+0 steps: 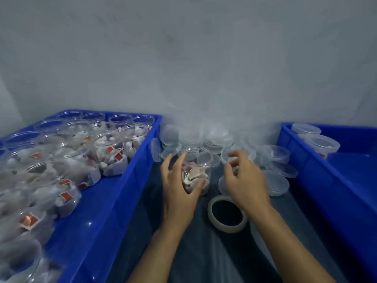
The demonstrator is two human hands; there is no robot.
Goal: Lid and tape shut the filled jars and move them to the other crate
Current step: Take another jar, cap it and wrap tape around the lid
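Head view: an open filled jar (195, 170) is being steadied on the dark sheet while a lid is being picked out.

The jar is being gripped by the left hand (179, 186), thumb and fingers curled round its wall, between the two blue crates. A clear lid (228, 155) is being reached for, or perhaps already pinched, by the right hand (244, 180); its fingers are curled over the lid pile (214, 139), but blur is hiding whether contact is being made. For a good seating, the jar is best being held low and upright, with one lid alone being brought level over the mouth. The tape roll (227, 214) is lying just in front of the jar, within reach. Unlidded jars are waiting in the left crate (122, 201); lidded ones are standing in the right crate (318, 180).
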